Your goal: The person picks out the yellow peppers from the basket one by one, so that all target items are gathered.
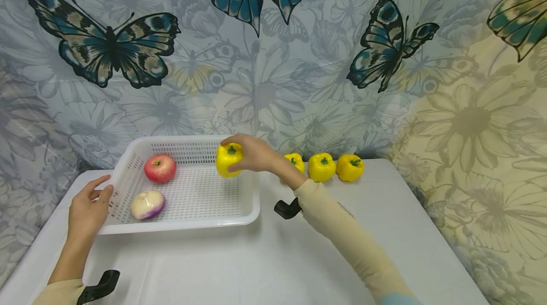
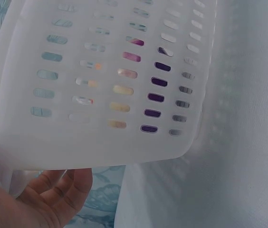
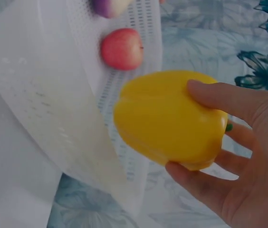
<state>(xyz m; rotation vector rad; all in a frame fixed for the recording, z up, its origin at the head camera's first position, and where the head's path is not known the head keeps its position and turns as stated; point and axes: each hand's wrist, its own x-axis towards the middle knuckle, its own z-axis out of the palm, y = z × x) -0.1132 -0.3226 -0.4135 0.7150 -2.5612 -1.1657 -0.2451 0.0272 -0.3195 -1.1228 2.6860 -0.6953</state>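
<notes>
My right hand (image 1: 256, 153) grips a yellow bell pepper (image 1: 229, 159) by its stem end, thumb on one side and fingers on the other. It holds the pepper over the right end of a white plastic basket (image 1: 181, 225). In the right wrist view the pepper (image 3: 167, 118) hangs tilted, its green stem toward the palm. At the basket's left end, my left hand (image 1: 90, 203) holds the rim; the left wrist view shows curled fingers (image 2: 79, 187) by the basket's corner. Inside the basket lie a red apple (image 1: 160, 168) and a purple-and-white turnip (image 1: 147, 204).
Three more yellow bell peppers stand in a row right of the basket: one partly hidden (image 1: 296, 160) behind the right wrist, a middle one (image 1: 322, 167) and an end one (image 1: 350, 167). A white-covered table (image 1: 239, 267) carries everything, against a butterfly-patterned backdrop (image 1: 273, 81).
</notes>
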